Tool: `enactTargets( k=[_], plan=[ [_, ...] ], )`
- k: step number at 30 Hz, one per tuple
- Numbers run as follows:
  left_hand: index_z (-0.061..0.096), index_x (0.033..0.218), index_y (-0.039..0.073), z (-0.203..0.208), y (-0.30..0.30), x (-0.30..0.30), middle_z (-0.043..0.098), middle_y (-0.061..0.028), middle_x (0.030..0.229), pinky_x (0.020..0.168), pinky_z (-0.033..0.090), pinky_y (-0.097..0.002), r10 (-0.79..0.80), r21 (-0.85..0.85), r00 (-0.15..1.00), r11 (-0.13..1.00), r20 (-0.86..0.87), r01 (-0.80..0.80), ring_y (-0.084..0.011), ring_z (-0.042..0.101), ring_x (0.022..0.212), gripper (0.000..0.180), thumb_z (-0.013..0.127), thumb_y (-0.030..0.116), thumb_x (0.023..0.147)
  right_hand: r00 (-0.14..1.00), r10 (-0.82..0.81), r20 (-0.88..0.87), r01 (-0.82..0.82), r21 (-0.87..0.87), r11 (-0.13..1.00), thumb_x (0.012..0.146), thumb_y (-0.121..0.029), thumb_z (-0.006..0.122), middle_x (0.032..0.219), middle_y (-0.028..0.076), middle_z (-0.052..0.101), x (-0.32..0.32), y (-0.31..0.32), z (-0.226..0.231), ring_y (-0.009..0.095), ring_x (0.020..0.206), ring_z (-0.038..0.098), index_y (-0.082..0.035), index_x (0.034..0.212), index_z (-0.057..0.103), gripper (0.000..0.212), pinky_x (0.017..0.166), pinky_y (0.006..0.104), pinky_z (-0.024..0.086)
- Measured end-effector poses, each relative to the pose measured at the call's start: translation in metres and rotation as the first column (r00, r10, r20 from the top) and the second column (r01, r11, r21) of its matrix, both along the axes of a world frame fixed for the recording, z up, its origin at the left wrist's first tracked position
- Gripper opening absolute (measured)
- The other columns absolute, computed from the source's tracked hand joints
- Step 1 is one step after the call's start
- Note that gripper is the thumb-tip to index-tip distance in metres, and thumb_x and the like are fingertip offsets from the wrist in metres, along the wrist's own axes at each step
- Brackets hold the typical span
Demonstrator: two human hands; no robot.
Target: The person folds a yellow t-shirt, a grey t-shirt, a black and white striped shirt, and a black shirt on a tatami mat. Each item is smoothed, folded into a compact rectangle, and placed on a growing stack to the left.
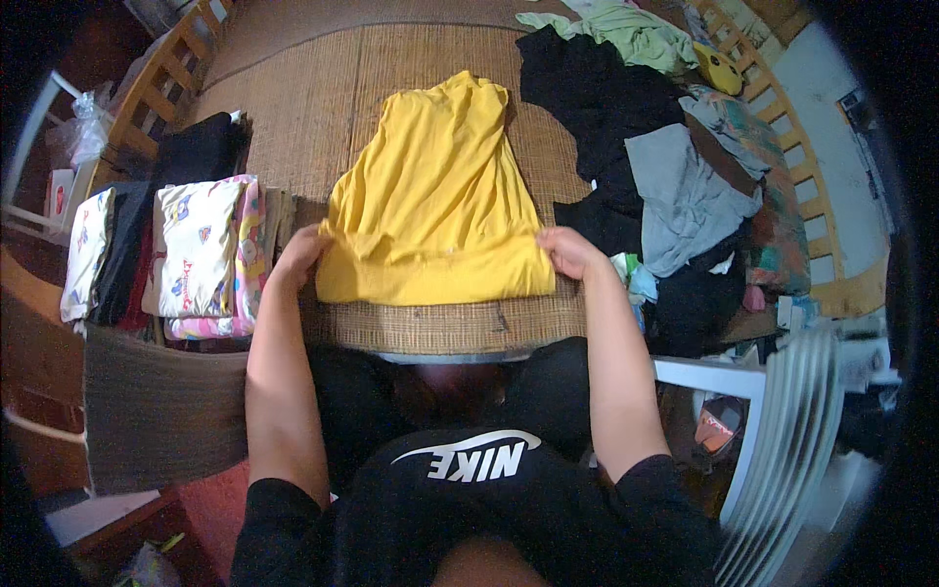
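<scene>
A yellow garment lies spread on the woven mat in front of me, narrow at its far end and wide at the near end. Its near edge is turned up into a broad band across the width. My left hand grips the left end of that band, fingers closed round the cloth. At the opposite end my right hand pinches the band's right corner. Creases run lengthwise through the middle of the garment.
Folded printed clothes stand in stacks at the left. Black clothing, a grey garment and a pale green cloth lie heaped at the right. Wooden rails border the woven mat. A white slatted chair stands near right.
</scene>
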State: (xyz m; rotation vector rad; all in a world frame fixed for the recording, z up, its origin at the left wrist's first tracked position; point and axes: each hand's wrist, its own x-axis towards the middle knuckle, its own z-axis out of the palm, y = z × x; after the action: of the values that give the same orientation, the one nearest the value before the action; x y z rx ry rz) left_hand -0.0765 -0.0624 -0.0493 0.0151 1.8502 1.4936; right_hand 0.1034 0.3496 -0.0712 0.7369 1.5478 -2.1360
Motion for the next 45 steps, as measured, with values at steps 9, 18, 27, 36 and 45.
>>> enactTargets(
  k=[9,18,27,36,45],
  plan=[
    [0.051,0.109,-0.004,-0.022,-0.002,-0.001,0.059,-0.013,0.098,0.08,0.042,-0.0334,0.067,-0.311,0.989,0.945,-0.132,-0.106,-0.0227,0.054,0.092,0.053,0.063,0.036,0.077,0.969,-0.221,-0.109,0.241,0.242,0.94,0.086,-0.035,0.052,0.099,0.012,0.06,-0.019,-0.02,-0.005,0.021,0.086,0.059,0.005,0.1,0.054,0.042,0.074,0.0309,0.046],
    [0.05,0.107,-0.001,-0.011,0.009,0.02,0.057,-0.0221,0.102,0.083,0.043,-0.0397,-0.58,-0.861,0.78,0.496,-0.235,0.109,-0.0339,0.054,0.097,0.055,0.067,0.032,0.066,0.968,0.154,0.196,-0.242,0.892,0.381,0.069,-0.036,0.066,0.09,0.022,0.061,0.0,-0.023,-0.029,0.032,0.083,0.06,0.004,0.09,0.06,0.046,0.074,0.0375,0.047],
    [0.062,0.081,-0.002,0.012,-0.012,0.028,0.061,-0.0213,0.081,0.068,0.047,-0.0397,-0.765,-0.794,0.644,0.398,-0.01,0.46,-0.0346,0.06,0.077,0.029,0.066,0.023,0.066,0.725,0.443,0.527,-0.667,0.698,0.261,0.076,-0.028,0.062,0.087,0.022,0.061,0.023,-0.033,0.017,0.027,0.076,0.061,0.003,0.089,0.061,0.034,0.068,0.0362,0.047],
    [0.046,0.115,0.002,-0.021,0.064,-0.079,0.048,-0.0239,0.107,0.084,0.042,-0.0414,-0.344,-0.615,0.62,0.732,-0.705,-0.293,-0.0373,0.048,0.101,0.052,0.063,0.03,0.074,0.99,0.137,0.019,-0.062,0.947,0.314,0.075,-0.029,0.063,0.093,0.018,0.06,-0.131,0.043,0.014,0.033,0.088,0.058,-0.002,0.091,0.06,0.031,0.076,0.0396,0.045],
    [0.054,0.099,-0.001,-0.041,0.157,-0.159,0.058,-0.0133,0.087,0.075,0.048,-0.0345,-0.21,-0.256,0.88,0.961,-0.427,0.105,-0.0236,0.058,0.079,0.032,0.059,0.021,0.076,0.937,0.268,-0.224,0.09,0.896,0.435,0.08,-0.015,0.058,0.103,0.021,0.054,-0.249,0.034,-0.039,0.032,0.091,0.054,-0.006,0.117,0.04,0.042,0.079,0.0383,0.044]
  ],
)
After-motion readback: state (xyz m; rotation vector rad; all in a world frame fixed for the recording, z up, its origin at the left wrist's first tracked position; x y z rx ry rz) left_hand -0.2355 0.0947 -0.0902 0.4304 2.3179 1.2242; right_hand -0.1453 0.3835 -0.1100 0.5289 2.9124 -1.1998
